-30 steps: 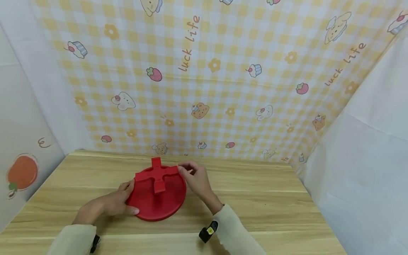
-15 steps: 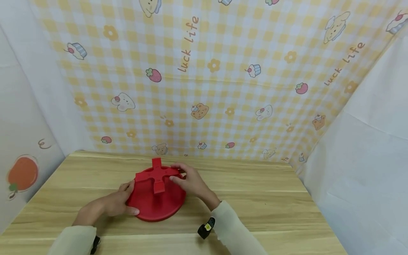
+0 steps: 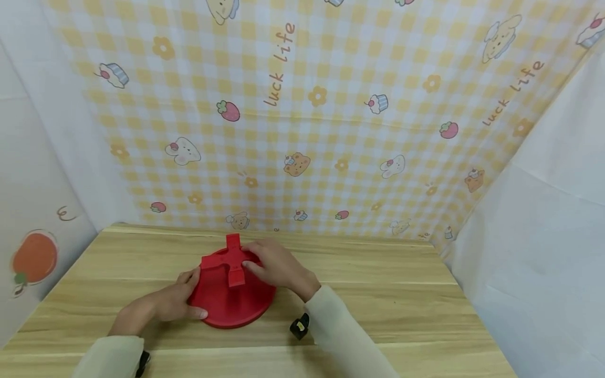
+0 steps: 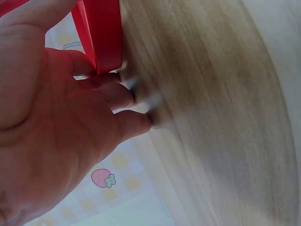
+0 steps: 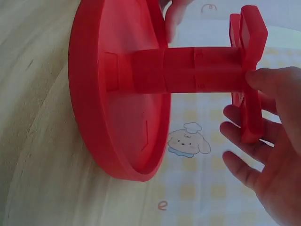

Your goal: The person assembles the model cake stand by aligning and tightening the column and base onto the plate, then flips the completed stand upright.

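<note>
A red stand rests on the table, made of a round rimmed base (image 3: 222,310), an upright post (image 5: 181,70) and a cross-shaped top (image 3: 233,257). My left hand (image 3: 172,300) holds the left edge of the base between thumb and fingers; in the left wrist view its fingertips reach down to the tabletop beside the red rim (image 4: 106,37). On the other side, my right hand (image 3: 279,264) grips the right arm of the cross, thumb on one side and fingers on the other. That arm is mostly hidden under the hand in the head view.
The wooden tabletop (image 3: 378,304) extends to both sides of the stand. A yellow checked cloth (image 3: 331,131) hangs along its back edge. White cloth (image 3: 529,247) hangs at the right, another printed with an orange fruit at the left. A black device is strapped near each wrist.
My right hand has moved left from the tip of the cross's right arm toward the centre and now grips that arm. The left hand and the stand stay in place.
</note>
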Motion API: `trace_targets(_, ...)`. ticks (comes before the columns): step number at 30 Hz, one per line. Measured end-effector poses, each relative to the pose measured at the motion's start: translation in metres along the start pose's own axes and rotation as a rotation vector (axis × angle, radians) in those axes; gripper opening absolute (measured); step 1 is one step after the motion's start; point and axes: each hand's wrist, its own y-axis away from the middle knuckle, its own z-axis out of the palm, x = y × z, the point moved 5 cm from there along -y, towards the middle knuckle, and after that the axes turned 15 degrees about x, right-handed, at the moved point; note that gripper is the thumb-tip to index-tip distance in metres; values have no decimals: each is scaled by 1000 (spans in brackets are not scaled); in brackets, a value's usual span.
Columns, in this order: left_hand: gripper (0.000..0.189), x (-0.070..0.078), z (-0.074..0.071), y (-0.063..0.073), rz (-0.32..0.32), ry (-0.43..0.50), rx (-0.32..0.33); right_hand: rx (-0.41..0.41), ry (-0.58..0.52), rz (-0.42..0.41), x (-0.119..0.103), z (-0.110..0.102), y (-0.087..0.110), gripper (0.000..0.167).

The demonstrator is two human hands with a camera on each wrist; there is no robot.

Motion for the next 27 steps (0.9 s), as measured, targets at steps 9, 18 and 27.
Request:
trace_targets(9,119,-3,2,0,1,6,0,-22,8,9,3,9,2,43)
trace_targets(18,118,-3,3,3,-25,14,-21,82,114,92,-1,16,7,43)
trace_targets(27,115,8,8,0,-7,8,-49,159,139,157,-1,16,16,40)
